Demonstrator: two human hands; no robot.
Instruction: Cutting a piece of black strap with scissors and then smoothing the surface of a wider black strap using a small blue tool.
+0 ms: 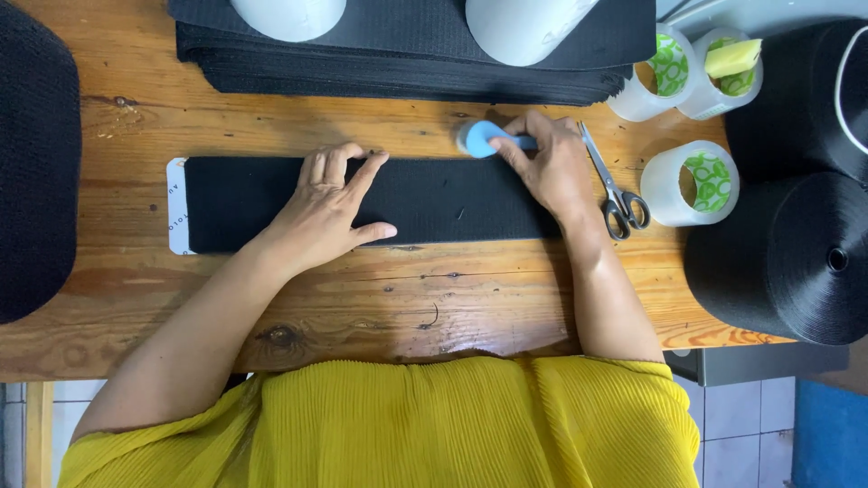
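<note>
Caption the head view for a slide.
Left hand presses a black fabric strip flat while right hand holds a blue tool.

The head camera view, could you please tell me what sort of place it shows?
Probably a small sewing or textile workshop bench. On the wooden table lie a black fabric strip, a stack of black fabric pieces, big black rolls, tape rolls and scissors.

Strip (434, 199) lies mid-table (362, 307) — scissors (615, 185) to its right, tape rolls (696, 181) beyond, stack (407, 54) behind.
</note>
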